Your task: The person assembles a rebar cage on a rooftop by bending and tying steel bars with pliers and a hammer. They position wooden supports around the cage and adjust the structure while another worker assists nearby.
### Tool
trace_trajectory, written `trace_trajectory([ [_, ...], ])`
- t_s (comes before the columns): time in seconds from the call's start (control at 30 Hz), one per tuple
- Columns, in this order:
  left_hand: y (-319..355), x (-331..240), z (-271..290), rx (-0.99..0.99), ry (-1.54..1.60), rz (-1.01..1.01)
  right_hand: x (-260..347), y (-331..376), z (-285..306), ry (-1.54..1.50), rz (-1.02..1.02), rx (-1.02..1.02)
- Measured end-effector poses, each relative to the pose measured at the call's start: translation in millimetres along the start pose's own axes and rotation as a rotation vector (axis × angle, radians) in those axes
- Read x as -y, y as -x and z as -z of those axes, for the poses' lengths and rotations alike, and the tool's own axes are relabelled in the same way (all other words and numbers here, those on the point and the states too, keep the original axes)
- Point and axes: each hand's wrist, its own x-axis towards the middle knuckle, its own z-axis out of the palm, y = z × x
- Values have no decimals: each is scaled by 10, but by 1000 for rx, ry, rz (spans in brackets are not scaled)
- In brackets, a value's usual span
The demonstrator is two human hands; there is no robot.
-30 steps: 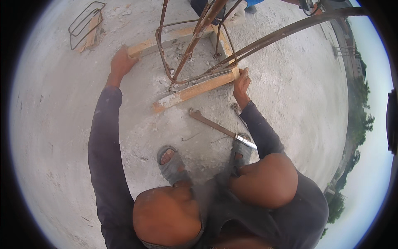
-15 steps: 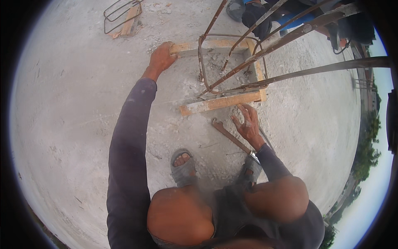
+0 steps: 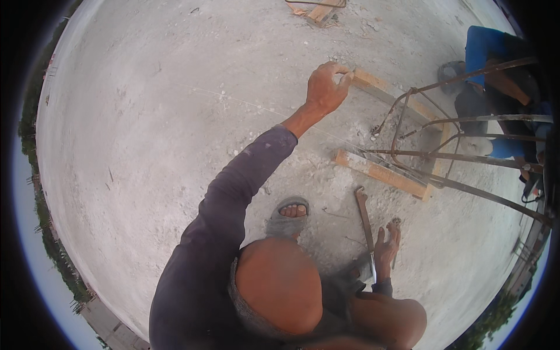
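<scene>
A three-sided form of wooden boards lies on rough concrete around a rebar cage (image 3: 402, 125). My left hand (image 3: 328, 88) reaches forward, thumb and bent forefinger closed at the near-left end of the form's far board (image 3: 382, 90). The near board (image 3: 382, 170) lies closer to me, and a side board (image 3: 448, 137) joins them at the right. Low beside my right leg, my right hand (image 3: 386, 249) is open, fingers bent and apart. Next to it lies a rusty bar-like tool (image 3: 365, 219) with a notched head and shiny lower part; its exact kind is unclear.
A thin string (image 3: 256, 106) runs over the concrete (image 3: 140, 146) toward the form. At the right, a co-worker in blue and dark clothes (image 3: 496, 76) crouches behind long rebars (image 3: 490, 158). Another wood piece (image 3: 322, 13) with bent wire lies at the top. My sandalled foot (image 3: 289, 213) stands near.
The view has swung left, so the form and cage appear further right. My right hand has drawn back from the near board toward my leg. My left hand stays at the far board's end.
</scene>
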Motion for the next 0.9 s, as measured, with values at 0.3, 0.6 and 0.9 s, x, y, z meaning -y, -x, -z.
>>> trace_trajectory([
  [0.3,-267,551,537,57,-239,112,116,237,-28,-60,-21,55],
  [0.6,-1854,1389,-254,47,-672,88,70,266,34,-65,-215,95],
  [0.9,-2274,1717,-424,151,-812,9,-8,237,-1,-49,-237,108],
])
